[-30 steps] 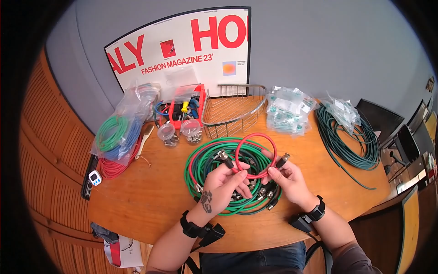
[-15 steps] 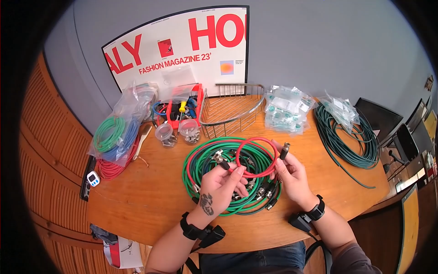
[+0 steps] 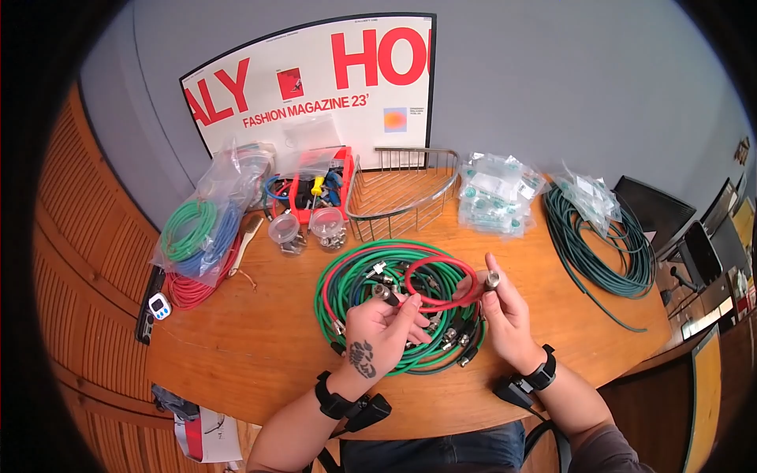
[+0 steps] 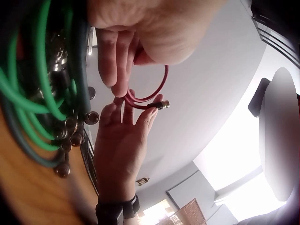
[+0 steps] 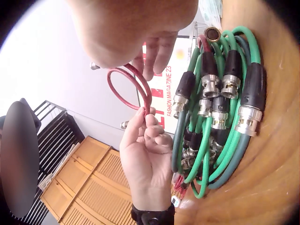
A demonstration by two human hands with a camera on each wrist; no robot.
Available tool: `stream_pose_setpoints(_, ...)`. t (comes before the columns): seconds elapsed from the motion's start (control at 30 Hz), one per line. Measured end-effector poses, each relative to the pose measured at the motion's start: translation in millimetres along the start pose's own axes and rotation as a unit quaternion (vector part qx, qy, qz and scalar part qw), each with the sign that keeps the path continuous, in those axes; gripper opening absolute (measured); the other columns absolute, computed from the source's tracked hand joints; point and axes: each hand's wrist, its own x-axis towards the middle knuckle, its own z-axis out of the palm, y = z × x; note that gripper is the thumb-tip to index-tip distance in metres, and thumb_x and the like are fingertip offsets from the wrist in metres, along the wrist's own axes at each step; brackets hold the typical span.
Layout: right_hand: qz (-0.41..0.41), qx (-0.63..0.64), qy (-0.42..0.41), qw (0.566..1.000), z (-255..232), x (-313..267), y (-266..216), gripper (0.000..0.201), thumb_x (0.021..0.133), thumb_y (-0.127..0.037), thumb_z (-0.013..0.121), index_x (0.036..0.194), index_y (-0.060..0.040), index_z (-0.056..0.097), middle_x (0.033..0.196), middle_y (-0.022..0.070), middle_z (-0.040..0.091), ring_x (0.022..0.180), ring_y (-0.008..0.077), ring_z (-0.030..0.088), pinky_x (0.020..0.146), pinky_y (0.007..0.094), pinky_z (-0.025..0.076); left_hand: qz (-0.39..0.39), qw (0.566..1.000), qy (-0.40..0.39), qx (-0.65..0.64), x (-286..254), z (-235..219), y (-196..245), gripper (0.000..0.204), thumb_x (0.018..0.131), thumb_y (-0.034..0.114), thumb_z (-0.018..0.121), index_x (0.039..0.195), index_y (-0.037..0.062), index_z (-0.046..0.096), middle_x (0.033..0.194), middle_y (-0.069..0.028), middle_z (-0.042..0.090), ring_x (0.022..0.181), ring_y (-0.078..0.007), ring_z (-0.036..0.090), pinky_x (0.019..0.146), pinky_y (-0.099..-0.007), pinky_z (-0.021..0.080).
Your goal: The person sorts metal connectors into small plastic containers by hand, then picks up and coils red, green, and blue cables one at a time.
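A short red cable (image 3: pixel 440 258) is coiled into a loop and held up between both hands, over a pile of coiled cables. My left hand (image 3: pixel 384 329) pinches the loop's near left side with thumb and fingers, one metal-tipped BNC connector (image 3: pixel 385 294) jutting out beside it. Across from it, my right hand (image 3: pixel 509 322) grips the cable's other end, its BNC plug (image 3: pixel 492 280) pointing up between thumb and index finger. Beneath lie green cables (image 5: pixel 202 157), with dark and red ones among them, their silver BNC connectors (image 5: pixel 248 120) bunched toward the right-hand side.
Behind the pile stand a wire basket (image 3: pixel 406 211), a red bin (image 3: pixel 348 165) of tools and two clear tubs (image 3: pixel 288 229). Bagged cable coils (image 3: pixel 189 232) lie left, with a small timer (image 3: pixel 159 306). Clear packets (image 3: pixel 497 197) and a dark green cable coil (image 3: pixel 568 244) lie right.
The right hand has turned and lowered slightly, its plug now facing up toward the head camera. The red loop has sunk a little and tilted flatter; the left hand keeps its pinch.
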Motion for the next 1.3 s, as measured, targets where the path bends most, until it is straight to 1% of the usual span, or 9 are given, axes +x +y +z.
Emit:
stream_pose_setpoints(0.13, 0.010, -0.031, -0.072, 0.997, -6.5, -3.5, -6.0, 0.056, 0.105, -0.021, 0.047, 0.152, 0.0003, 0.026, 0.107, 0.0086, 0.062, 0.092, 0.0140, 0.061, 0.079, 0.0257, 0.049, 0.012, 1.000, -0.007, -0.003, 1.5, 0.8, -1.4, 0.023, 0.101, 0.015, 0.055, 0.097, -0.0074, 0.061, 0.078, -0.0164, 0.068, 0.062, -0.0212, 0.069, 0.055, -0.0276, 0.057)
stream_pose_setpoints(0.2, 0.076, 0.038, -0.035, 0.996, -1.7, -3.4, -12.1, 0.042, 0.104, -0.017, 0.048, 0.142, 0.0017, 0.043, 0.103, 0.0073, 0.059, 0.091, 0.0122, 0.059, 0.082, 0.0260, 0.050, 0.016, 1.000, -0.012, -0.001, 2.7, 1.5, -3.5, 0.024, 0.102, 0.016, 0.054, 0.099, -0.0070, 0.060, 0.078, -0.0158, 0.068, 0.062, -0.0210, 0.069, 0.056, -0.0277, 0.057)
stream_pose_setpoints(0.4, 0.059, -0.002, 0.047, 0.997, -5.4, -0.7, -4.4, 0.030, 0.106, -0.016, 0.042, 0.131, -0.0005, 0.044, 0.097, 0.0049, 0.057, 0.080, 0.0089, 0.053, 0.071, 0.0226, 0.046, 0.055, 0.998, 0.009, -0.010, 3.4, 2.4, -7.4, 0.029, 0.103, 0.021, 0.052, 0.107, -0.0067, 0.060, 0.085, -0.0107, 0.066, 0.066, -0.0161, 0.069, 0.058, -0.0251, 0.055)
stream_pose_setpoints(0.63, 0.029, -0.115, 0.072, 0.990, -2.0, -0.4, -6.2, 0.034, 0.103, -0.014, 0.049, 0.133, 0.0029, 0.052, 0.116, 0.0091, 0.062, 0.087, 0.0122, 0.058, 0.080, 0.0253, 0.048, 0.135, 0.990, -0.041, 0.013, 1.6, 3.7, -10.9, 0.025, 0.103, 0.015, 0.052, 0.112, -0.0073, 0.059, 0.092, -0.0106, 0.063, 0.066, -0.0180, 0.069, 0.058, -0.0272, 0.056)
stream_pose_setpoints(0.87, 0.052, -0.033, 0.086, 0.994, -2.6, -3.6, -9.3, 0.030, 0.100, -0.009, 0.054, 0.128, 0.0027, 0.057, 0.107, 0.0109, 0.064, 0.088, 0.0150, 0.059, 0.082, 0.0275, 0.048, 0.053, 0.998, -0.001, -0.030, -0.8, 2.4, -6.1, 0.018, 0.098, 0.011, 0.059, 0.101, -0.0071, 0.061, 0.081, -0.0084, 0.064, 0.063, -0.0172, 0.070, 0.053, -0.0246, 0.056)
stream_pose_setpoints(0.97, -0.046, -0.150, 0.020, 0.987, -6.7, 1.2, -11.2, 0.029, 0.095, -0.004, 0.060, 0.123, -0.0008, 0.065, 0.107, 0.0108, 0.062, 0.087, 0.0166, 0.060, 0.082, 0.0271, 0.048, 0.040, 0.998, 0.025, -0.039, -0.2, 2.9, -5.0, 0.017, 0.098, 0.009, 0.060, 0.099, -0.0074, 0.061, 0.082, -0.0095, 0.065, 0.064, -0.0185, 0.071, 0.054, -0.0250, 0.057)
stream_pose_setpoints(1.07, -0.101, -0.147, 0.017, 0.984, -0.8, 6.5, -8.8, 0.028, 0.090, 0.000, 0.066, 0.118, -0.0045, 0.070, 0.107, 0.0114, 0.063, 0.089, 0.0168, 0.060, 0.082, 0.0268, 0.048, 0.089, 0.996, 0.016, 0.016, -1.1, 3.2, -12.9, 0.014, 0.096, 0.006, 0.061, 0.098, -0.0078, 0.061, 0.085, -0.0096, 0.065, 0.067, -0.0188, 0.072, 0.056, -0.0252, 0.059)
stream_pose_setpoints(1.13, -0.038, -0.118, 0.041, 0.991, -0.3, 8.1, -8.4, 0.030, 0.087, 0.002, 0.069, 0.115, -0.0062, 0.073, 0.104, 0.0111, 0.066, 0.089, 0.0159, 0.061, 0.080, 0.0283, 0.050, 0.196, 0.977, -0.019, 0.080, -0.9, 4.6, -15.5, 0.011, 0.097, 0.004, 0.058, 0.099, -0.0071, 0.058, 0.088, -0.0108, 0.061, 0.071, -0.0217, 0.073, 0.058, -0.0264, 0.060)
stream_pose_setpoints(1.3, -0.059, -0.158, 0.028, 0.985, -11.9, 5.7, -3.9, 0.026, 0.085, 0.004, 0.070, 0.110, -0.0026, 0.071, 0.101, 0.0108, 0.067, 0.078, 0.0155, 0.064, 0.071, 0.0283, 0.052, 0.231, 0.962, -0.036, 0.143, -1.4, 2.7, -13.2, 0.010, 0.097, 0.002, 0.056, 0.101, -0.0079, 0.059, 0.094, -0.0118, 0.059, 0.074, -0.0219, 0.073, 0.059, -0.0260, 0.059)
